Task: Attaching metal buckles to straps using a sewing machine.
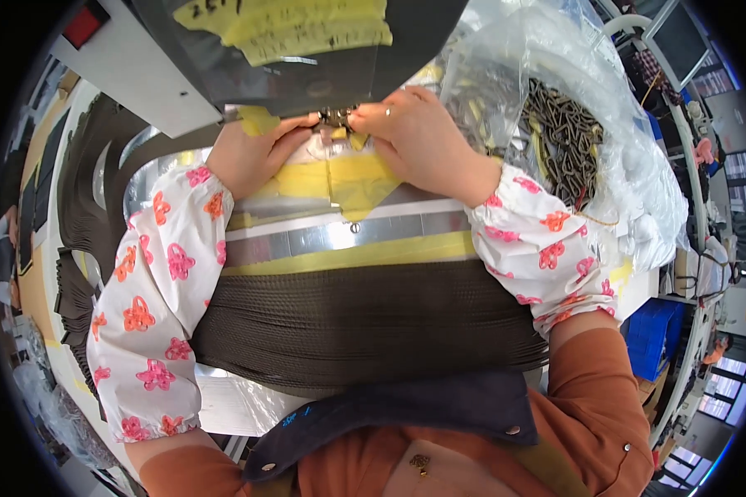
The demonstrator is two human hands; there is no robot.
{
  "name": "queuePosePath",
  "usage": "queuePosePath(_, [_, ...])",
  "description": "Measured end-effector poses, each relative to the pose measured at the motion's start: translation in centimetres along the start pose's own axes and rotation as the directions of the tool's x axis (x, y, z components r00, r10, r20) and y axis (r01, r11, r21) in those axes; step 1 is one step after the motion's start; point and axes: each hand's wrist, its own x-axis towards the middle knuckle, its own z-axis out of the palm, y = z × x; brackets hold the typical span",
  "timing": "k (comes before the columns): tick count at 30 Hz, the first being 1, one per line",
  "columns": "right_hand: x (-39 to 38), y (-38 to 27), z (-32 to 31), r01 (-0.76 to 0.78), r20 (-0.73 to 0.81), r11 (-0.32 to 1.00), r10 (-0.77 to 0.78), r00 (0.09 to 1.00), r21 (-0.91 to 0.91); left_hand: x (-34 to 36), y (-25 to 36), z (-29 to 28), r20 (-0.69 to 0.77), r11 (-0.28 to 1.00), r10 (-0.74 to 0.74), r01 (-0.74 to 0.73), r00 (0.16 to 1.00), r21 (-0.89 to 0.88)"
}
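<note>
From my distant place I watch two hands meet below a dark grey machine head point(423, 41), which I take for a sewing one. The left hand point(253, 157) and the right hand point(431, 141) come from opposite sides to the small metal fittings point(336, 118), which sit at the lower edge of this head, between the fingertips. The fingers of both hands are narrow and bunched — but I cannot tell whether something is held in them.

To do this step well, I would judge it best to guide evenly from both sides, to press only lightly, and to leave the fingertips beside the metal, never under it.

The fittings look shiny, with dark gaps, and a small yellowish piece point(338, 133) shows just below them. Yellow tape point(302, 178) covers the surface in front. A dark brown strip point(182, 143) leads toward the left hand — where it ends, I cannot see.
</note>
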Motion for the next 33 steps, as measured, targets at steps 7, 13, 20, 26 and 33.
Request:
queuePosePath(7, [-0.1, -0.5, -0.2, 0.016, -0.143, 0.993, 0.001, 0.990, 0.116, -1.9, -3.3, -8.3, 0.073, 0.972, -0.038, 0.020, 0.997, 0.234])
queuePosePath(13, [-1.0, 0.2, -1.1, 0.051, -0.026, 0.995, -0.049, 0.998, 0.090, -3.8, -5.6, -11.6, 0.382, 0.853, -0.515, 0.501, 0.767, 0.144])
queuePosePath(20, [-1.6, 0.8, -0.8, 0.310, 0.000, 0.947, -0.311, 0.950, -0.084, -5.0, -6.1, -11.9, 0.364, 0.885, -0.447, 0.464, 0.817, 0.044])
queuePosePath(26, [0.5, -2.4, 0.3, 0.376, -0.077, 0.925, -0.380, 0.922, -0.063, -6.4, -9.1, -11.6, 0.061, 0.826, -0.529, 0.497, 0.847, 0.267])
queuePosePath(33, [8.7, -9.9, 5.4, 0.344, -0.111, 0.929, -0.360, 0.926, -0.139, -11.2, -16.4, -14.6, -0.176, 0.385, -0.757, 0.647, 0.629, 0.658])
